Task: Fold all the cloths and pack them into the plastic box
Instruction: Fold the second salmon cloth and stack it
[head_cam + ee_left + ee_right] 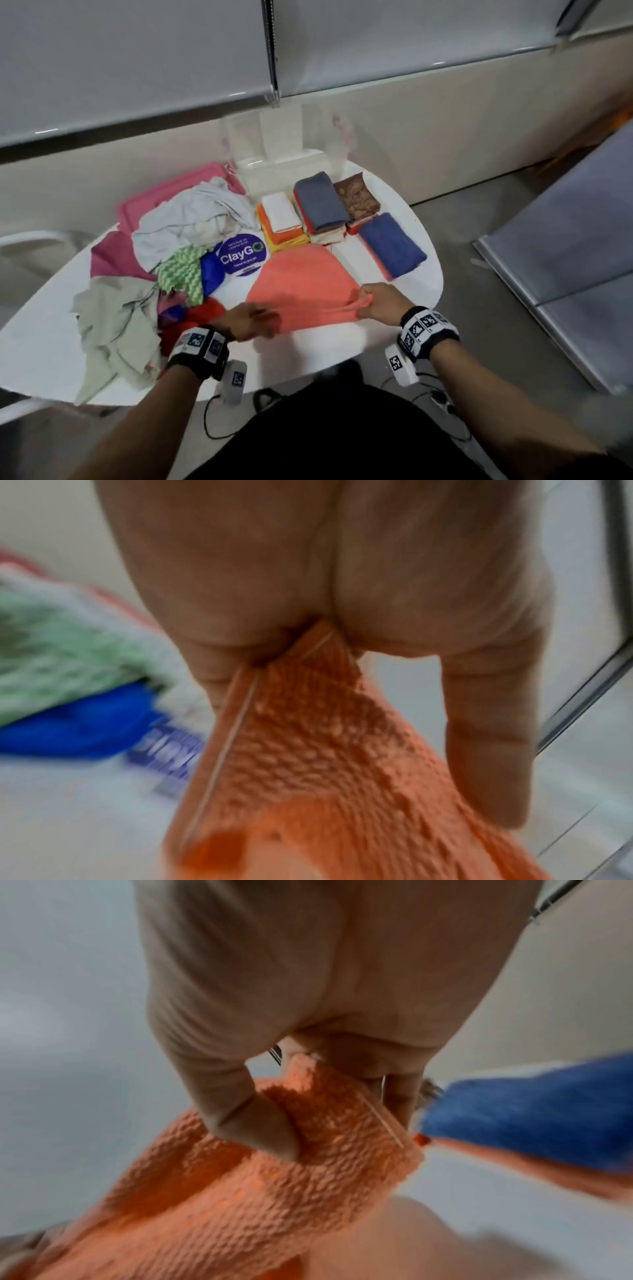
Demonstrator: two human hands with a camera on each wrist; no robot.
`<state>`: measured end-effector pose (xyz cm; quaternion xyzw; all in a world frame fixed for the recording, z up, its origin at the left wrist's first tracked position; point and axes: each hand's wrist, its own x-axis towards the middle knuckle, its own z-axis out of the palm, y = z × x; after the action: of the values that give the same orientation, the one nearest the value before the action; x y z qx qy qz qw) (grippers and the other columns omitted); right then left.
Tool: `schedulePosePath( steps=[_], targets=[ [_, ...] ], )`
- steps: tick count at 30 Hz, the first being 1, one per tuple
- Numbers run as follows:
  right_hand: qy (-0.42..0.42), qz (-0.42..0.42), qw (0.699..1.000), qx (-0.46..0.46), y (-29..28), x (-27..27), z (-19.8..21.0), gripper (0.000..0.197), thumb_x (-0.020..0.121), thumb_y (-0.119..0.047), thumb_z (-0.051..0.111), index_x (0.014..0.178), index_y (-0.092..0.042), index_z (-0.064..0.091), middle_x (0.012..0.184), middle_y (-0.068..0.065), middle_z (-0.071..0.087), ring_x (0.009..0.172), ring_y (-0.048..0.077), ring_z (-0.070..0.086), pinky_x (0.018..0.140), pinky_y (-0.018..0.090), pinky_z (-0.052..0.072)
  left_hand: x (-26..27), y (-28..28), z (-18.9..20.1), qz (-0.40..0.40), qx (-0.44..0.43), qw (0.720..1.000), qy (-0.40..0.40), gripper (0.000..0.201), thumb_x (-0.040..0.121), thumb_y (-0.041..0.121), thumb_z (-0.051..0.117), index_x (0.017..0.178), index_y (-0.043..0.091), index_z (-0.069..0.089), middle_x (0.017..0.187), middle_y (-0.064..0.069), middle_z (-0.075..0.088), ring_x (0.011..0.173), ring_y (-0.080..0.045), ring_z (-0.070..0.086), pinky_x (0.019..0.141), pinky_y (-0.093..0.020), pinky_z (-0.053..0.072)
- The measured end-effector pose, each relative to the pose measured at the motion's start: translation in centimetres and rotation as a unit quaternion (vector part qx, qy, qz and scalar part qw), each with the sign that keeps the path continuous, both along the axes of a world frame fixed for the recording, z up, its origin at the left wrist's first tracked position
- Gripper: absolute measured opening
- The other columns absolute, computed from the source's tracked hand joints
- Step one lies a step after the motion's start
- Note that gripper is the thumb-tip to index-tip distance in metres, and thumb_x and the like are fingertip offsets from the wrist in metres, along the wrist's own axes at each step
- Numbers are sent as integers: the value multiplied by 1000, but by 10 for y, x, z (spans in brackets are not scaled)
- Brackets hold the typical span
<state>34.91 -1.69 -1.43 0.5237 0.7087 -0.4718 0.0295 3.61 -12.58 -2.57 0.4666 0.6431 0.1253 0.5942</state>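
A salmon-orange towel lies spread on the white round table, its near edge lifted. My left hand pinches the near left corner of the towel. My right hand pinches the near right corner of the towel between thumb and fingers. Folded cloths stand in stacks at the back: orange and white, grey on red, brown patterned, and a blue towel. A clear plastic box sits behind them.
A heap of unfolded cloths covers the table's left half: grey, green-white, blue, pink, pale green, red. A pink lid lies behind it. A round purple sticker marks the table centre. A grey bench stands at the right.
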Motion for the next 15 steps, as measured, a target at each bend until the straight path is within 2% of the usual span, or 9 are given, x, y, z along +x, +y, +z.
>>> schedulePosePath(
  steps=[2, 3, 5, 6, 8, 10, 12, 13, 15],
  targets=[
    [-36, 11, 999, -33, -13, 15, -25, 13, 71, -17, 76, 81, -23, 69, 101, 0, 72, 91, 18, 64, 79, 28, 50, 23, -17, -28, -22, -61, 997, 39, 20, 84, 13, 74, 94, 27, 63, 78, 15, 61, 81, -12, 58, 70, -18, 46],
    [-39, 0, 998, -52, -19, 21, -33, 14, 71, -16, 73, 84, -20, 72, 102, 3, 73, 87, 19, 65, 77, 28, 51, 30, -24, -36, -28, -65, 996, 56, 22, 84, 19, 75, 102, 25, 64, 81, 13, 60, 81, -10, 58, 71, -17, 45],
    [-19, -50, 995, -83, -22, 27, -35, 10, 72, -9, 69, 73, -18, 68, 87, 8, 73, 66, 18, 61, 61, 26, 48, 29, -27, -48, -15, -29, 997, 75, 40, 80, 29, 77, 116, 16, 65, 86, 11, 62, 81, -5, 59, 74, -13, 44],
    [-11, -84, 993, -86, -19, 28, -32, 17, 74, -5, 67, 66, -19, 63, 76, 7, 69, 58, 18, 56, 56, 26, 44, 25, -25, -50, 12, -8, 996, 83, 37, 80, 31, 78, 111, 14, 68, 86, 10, 65, 81, -5, 60, 76, -15, 45],
    [6, -158, 984, -78, -6, 32, -27, 27, 76, -2, 66, 61, -21, 55, 61, 0, 59, 54, 17, 50, 51, 25, 39, 13, -13, -50, 113, 5, 992, 51, 20, 80, 24, 80, 97, 15, 73, 78, 12, 71, 82, -9, 64, 77, -21, 49],
    [41, -209, 974, -75, 12, 31, -20, 21, 79, -3, 68, 72, -21, 58, 67, -1, 60, 58, 16, 54, 53, 25, 41, 5, 2, -44, 207, 12, 978, 9, 16, 80, 17, 78, 96, 18, 73, 78, 13, 72, 89, -14, 65, 77, -21, 49],
    [71, -235, 968, -57, 31, 25, -12, 16, 81, -6, 71, 92, -17, 64, 85, 1, 67, 74, 16, 62, 65, 27, 46, 1, 19, -33, 293, 16, 955, -45, 13, 84, 15, 74, 96, 18, 72, 83, 3, 74, 95, -25, 64, 82, -30, 52],
    [88, -251, 963, -50, 40, 20, -9, 18, 81, -7, 71, 96, -16, 65, 91, 2, 68, 81, 18, 63, 71, 28, 48, 0, 28, -27, 321, 31, 944, -75, 11, 87, 13, 70, 97, 18, 71, 82, 2, 75, 95, -28, 63, 81, -32, 55],
    [144, -298, 943, -43, 57, 8, 4, 16, 81, -7, 69, 91, -19, 69, 89, 2, 70, 86, 23, 63, 77, 30, 48, -2, 47, -5, 346, 96, 928, -95, 13, 94, 13, 61, 99, 22, 68, 80, 7, 74, 91, -25, 63, 74, -32, 56]
  ],
)
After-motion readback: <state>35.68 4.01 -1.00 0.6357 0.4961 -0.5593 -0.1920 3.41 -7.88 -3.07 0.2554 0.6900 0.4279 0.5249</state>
